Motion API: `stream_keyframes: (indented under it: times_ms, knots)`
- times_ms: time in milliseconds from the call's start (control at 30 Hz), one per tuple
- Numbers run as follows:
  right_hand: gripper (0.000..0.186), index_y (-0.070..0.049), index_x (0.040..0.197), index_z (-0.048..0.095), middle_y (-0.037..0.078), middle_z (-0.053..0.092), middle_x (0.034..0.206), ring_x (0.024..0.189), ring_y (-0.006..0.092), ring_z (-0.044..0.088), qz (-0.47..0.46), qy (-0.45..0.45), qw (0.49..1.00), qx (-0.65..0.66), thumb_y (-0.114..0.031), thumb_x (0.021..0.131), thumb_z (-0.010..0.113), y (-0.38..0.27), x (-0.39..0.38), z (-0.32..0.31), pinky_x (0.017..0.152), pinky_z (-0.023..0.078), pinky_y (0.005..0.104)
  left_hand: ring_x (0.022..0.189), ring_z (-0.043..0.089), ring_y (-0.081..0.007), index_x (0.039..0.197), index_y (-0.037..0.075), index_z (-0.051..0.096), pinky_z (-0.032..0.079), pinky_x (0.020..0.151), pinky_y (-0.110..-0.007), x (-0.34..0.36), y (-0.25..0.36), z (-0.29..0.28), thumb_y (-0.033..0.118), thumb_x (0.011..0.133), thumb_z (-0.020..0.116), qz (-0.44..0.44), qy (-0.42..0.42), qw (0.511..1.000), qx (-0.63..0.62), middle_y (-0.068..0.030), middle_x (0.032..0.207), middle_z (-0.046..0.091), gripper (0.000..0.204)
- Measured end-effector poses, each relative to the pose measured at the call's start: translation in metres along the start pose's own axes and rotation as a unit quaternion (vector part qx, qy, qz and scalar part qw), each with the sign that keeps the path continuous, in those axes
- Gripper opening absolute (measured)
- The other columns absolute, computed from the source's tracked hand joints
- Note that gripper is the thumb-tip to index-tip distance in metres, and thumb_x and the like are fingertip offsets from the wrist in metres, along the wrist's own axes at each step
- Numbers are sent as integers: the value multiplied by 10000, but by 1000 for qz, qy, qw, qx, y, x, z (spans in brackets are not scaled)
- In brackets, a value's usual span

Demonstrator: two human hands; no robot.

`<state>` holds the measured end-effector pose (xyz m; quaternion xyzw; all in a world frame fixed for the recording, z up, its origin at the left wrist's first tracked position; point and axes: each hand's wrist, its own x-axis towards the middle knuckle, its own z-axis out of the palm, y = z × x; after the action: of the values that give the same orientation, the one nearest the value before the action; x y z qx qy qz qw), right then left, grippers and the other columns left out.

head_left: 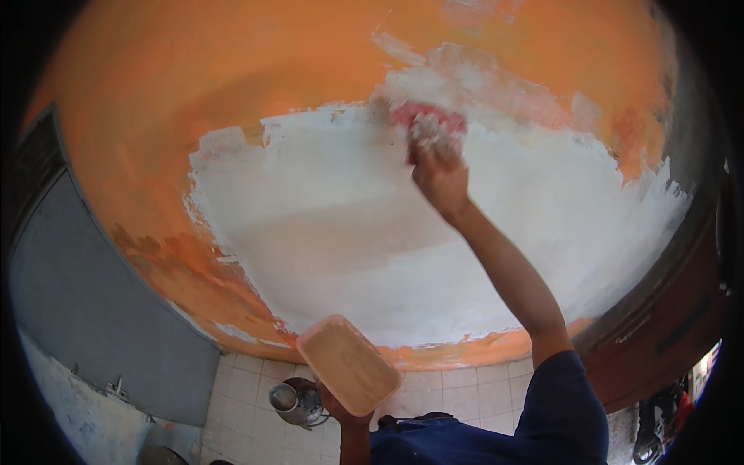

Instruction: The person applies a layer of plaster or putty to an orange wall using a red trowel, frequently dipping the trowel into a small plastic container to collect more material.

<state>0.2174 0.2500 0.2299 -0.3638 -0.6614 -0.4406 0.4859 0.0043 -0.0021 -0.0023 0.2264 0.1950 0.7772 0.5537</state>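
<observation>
My right hand (442, 167) is raised to the wall with its fingers closed on a red putty spreader (451, 116). White smears cover the spreader and the fingers, and motion blurs them a little. The tool lies against the wall at the upper edge of a broad white coated patch (325, 178). Lower down, my left hand (341, 407) grips a shallow rectangular plastic tray (350, 366), pinkish at the rim and beige across its face. The tray hides most of the left fingers. Around the white patch, the wall (155, 139) is orange with streaks and thin smears.
A grey door (101, 256) stands at the left. Below the tray, a metal pot-like container (298, 401) sits on the tiled floor (465, 387). To the right is a dark red-brown cabinet or door (659, 318). A stained basin-like ledge (85, 411) fills the lower left.
</observation>
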Motion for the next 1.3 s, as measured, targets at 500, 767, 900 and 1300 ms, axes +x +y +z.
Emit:
stream_keyframes:
  times_ms: [500, 767, 900, 1300]
  knots:
    - [498, 63, 1240, 484, 250, 498, 1305, 1256, 384, 448, 19, -172, 985, -18, -7, 747, 519, 5, -90, 30, 1079, 315, 501, 1114, 552, -291, 1342, 56, 360, 504, 893, -457, 9, -28, -10, 468, 977, 326, -142, -33, 986, -85, -129, 1268, 497, 551]
    - [487, -10, 1147, 577, 173, 578, 1229, 1165, 319, 547, 38, -12, 998, 38, 17, 663, 607, 11, -34, -15, 971, 440, 461, 1153, 532, -314, 1376, 76, 329, 484, 918, -510, 0, -24, -7, 508, 967, 286, -180, -18, 972, -151, -134, 1293, 480, 597]
    - [433, 16, 1151, 563, 202, 556, 1253, 1193, 349, 518, 24, -4, 1000, -17, -5, 718, 558, 25, 19, 7, 1021, 388, 480, 1163, 525, -318, 1383, 85, 328, 466, 937, -520, -1, -28, -16, 548, 949, 276, -202, 3, 968, -147, -135, 1302, 477, 636]
    - [335, -37, 1005, 612, 169, 651, 1029, 912, 310, 643, 81, -131, 987, 50, 18, 675, 595, -62, -74, 16, 749, 538, 407, 1198, 490, -313, 1395, 108, 338, 423, 989, -508, -4, -9, -1, 507, 974, 314, -42, -62, 997, 19, -112, 1350, 448, 580]
